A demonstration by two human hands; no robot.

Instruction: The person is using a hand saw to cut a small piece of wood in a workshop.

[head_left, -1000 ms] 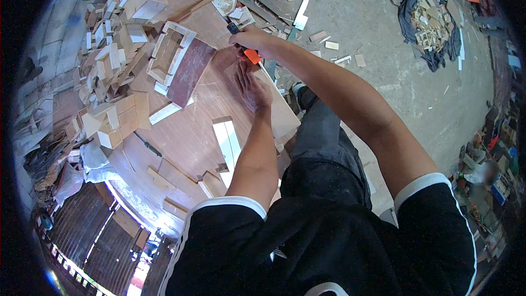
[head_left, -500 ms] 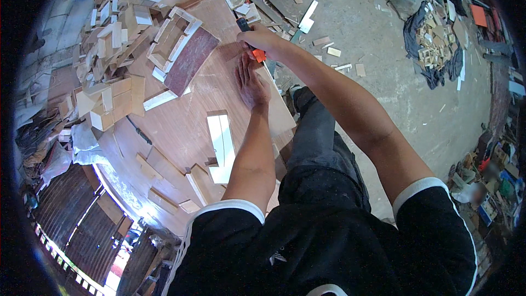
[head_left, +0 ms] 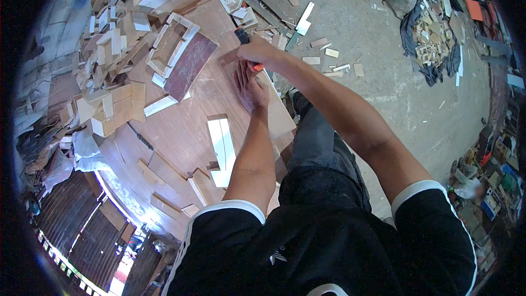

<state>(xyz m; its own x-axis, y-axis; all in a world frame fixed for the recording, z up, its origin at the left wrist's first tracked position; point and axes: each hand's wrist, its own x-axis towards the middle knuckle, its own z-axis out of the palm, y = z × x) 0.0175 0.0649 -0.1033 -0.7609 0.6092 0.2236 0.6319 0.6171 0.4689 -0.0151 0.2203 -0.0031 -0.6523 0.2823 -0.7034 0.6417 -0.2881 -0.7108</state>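
The strongest light enters beyond the near left end of the table [head_left: 189,126], where white glare wipes out detail and a bluish sheen spreads over the tabletop. Beside that glare, a slatted panel [head_left: 87,214] sits dark, cut by thin bright gaps. Right of the table, the concrete floor [head_left: 405,120] is softly, evenly lit. Both hands [head_left: 252,90] on the table look reasonably sharp. Fisheye bending and blackened corners surround everything; clutter [head_left: 490,186] far right of the table turns soft.
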